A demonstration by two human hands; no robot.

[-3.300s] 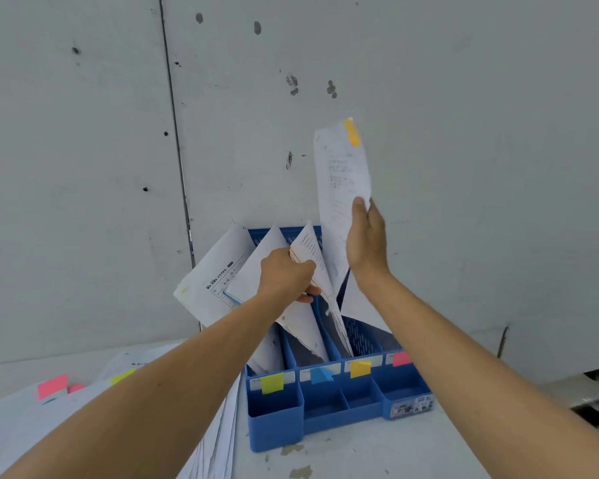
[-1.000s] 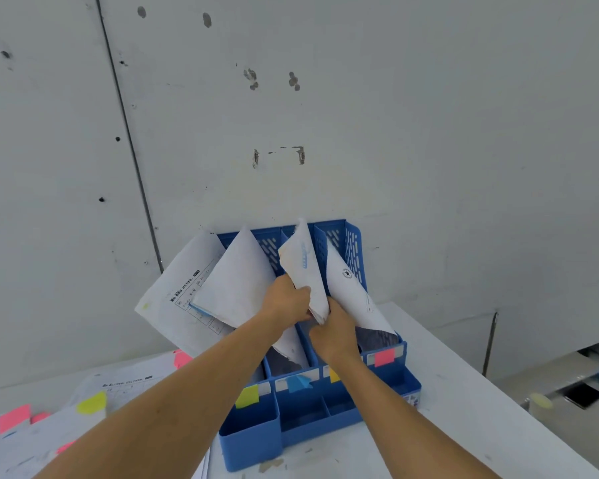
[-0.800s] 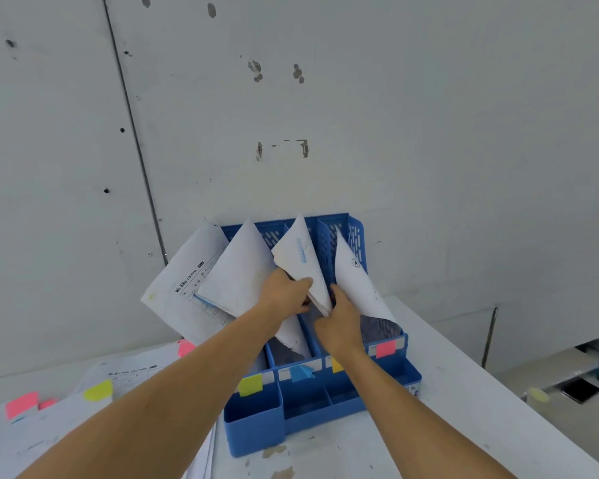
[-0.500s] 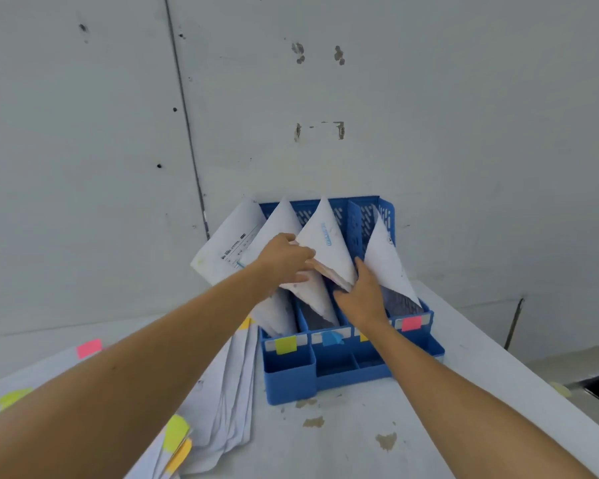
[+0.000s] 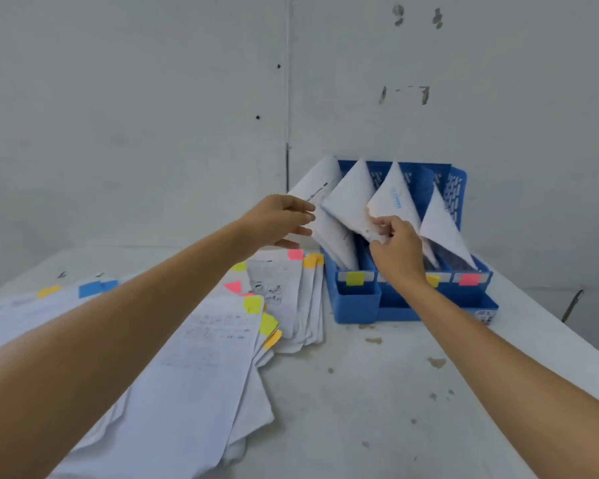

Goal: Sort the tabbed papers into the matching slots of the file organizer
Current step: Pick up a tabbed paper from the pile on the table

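1. Near and left, loose papers lie fanned on the table, with coloured tabs along their right edges. They look unsorted, so most of the task seems to remain.
2. The left hand hovers over the far end of that pile with its fingers loosely spread, grasping nothing. Its fingertips are just beside the leftmost standing page; I cannot tell whether they touch it.
3. The organizer stands far right against the wall, with pages leaning left in its four slots. Its yellow label marks the leftmost slot.
4. The right hand pinches the near edge of a sheet in the middle of the organizer. I cannot tell whether that is the second or third slot, and the wrist hides that label.
5. The orange label peeks out right of the wrist, and the pink label marks the rightmost slot.
6. The step in hand looks like seating that sheet:
   - Push it down along its divider until the bottom edge rests.
   - Check its tab against the hidden label before letting go.
   - Keep neighbouring pages from sliding across.
   - The free left hand is then well placed to lift the next page.
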